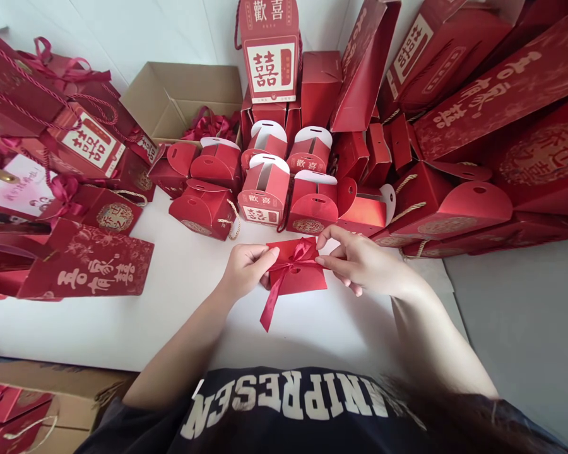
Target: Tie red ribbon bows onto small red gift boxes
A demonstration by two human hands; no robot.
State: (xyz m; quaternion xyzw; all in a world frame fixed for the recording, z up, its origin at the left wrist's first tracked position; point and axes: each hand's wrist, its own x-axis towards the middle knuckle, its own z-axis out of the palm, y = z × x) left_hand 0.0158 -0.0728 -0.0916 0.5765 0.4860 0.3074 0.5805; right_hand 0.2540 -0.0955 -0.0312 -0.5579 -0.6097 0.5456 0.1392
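A small red gift box (pixel 311 282) is in front of me over the white tabletop, with a dark pink satin ribbon (pixel 273 304) tied in a bow across its top. One ribbon tail hangs down toward me. My left hand (pixel 244 270) pinches the left side of the bow between thumb and fingers, against the box's left edge. On the other side, my right hand (pixel 366 263) has its thumb and index finger closed on the ribbon at the right of the bow. Its other fingers are curled below. The box's underside is hidden.
Several small red boxes (pixel 264 189) with handle flaps stand just beyond my hands. An open cardboard carton (pixel 146 94) holds ribbons at the back. Larger red gift boxes (pixel 454 195) crowd the right, and ribboned red bags (pixel 99 261) line the left of the white table (pixel 180 328).
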